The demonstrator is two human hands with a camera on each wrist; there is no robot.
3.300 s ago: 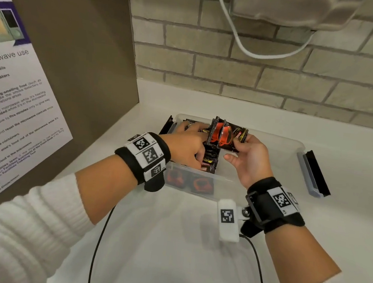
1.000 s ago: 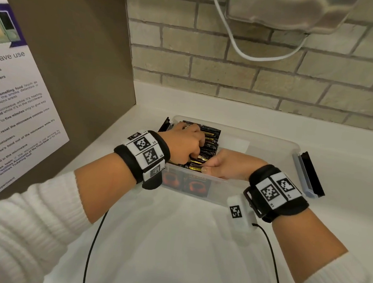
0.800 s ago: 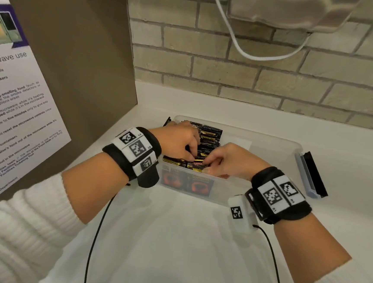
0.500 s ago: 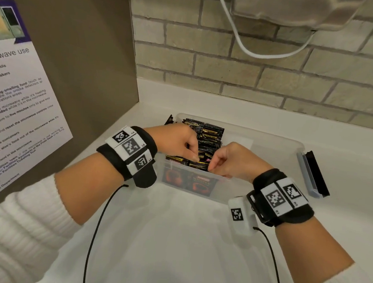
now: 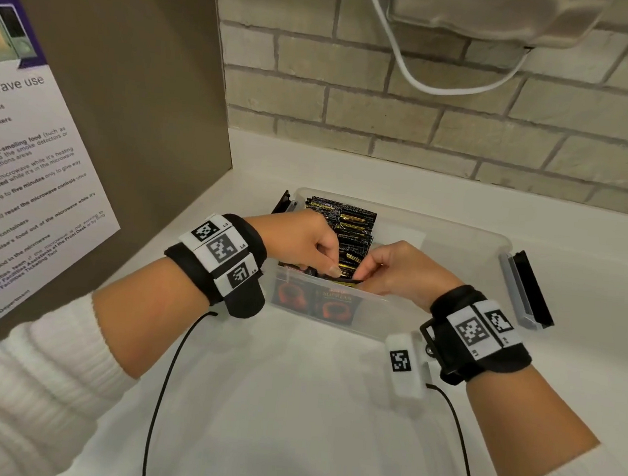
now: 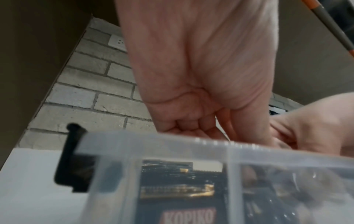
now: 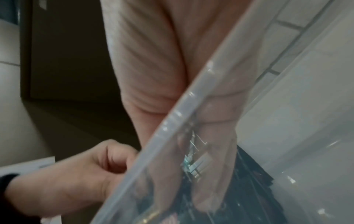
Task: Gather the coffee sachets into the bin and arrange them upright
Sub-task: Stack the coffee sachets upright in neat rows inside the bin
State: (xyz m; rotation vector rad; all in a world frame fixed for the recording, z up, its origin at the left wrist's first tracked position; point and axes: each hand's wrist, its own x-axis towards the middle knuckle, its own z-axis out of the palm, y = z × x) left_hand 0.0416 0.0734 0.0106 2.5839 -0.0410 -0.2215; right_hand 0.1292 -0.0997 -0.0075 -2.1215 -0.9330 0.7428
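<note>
Sachets (image 5: 346, 237): black-and-gold coffee packets, standing on edge in a packed row along the left end of the bin (image 5: 456, 242), a clear plastic tub on the white counter (image 5: 290, 406). Two more face outward against the near wall, orange print showing through.

Left hand (image 5: 304, 240): fingers curled over the near end of the row, thumb and forefinger pinching a packet top.

Right hand (image 5: 400, 272): fingers curled, tips pinching packet edges from the opposite side; the wrist view shows them reaching down among the packets.

Step, as judged: squaring the front packets upright against the row.

Handling notes: press both sides evenly, keep tops level, and slide the stack back toward the far wall so nothing slumps. The right half of the bin gives no side support; packets may topple rightward once released.
</note>
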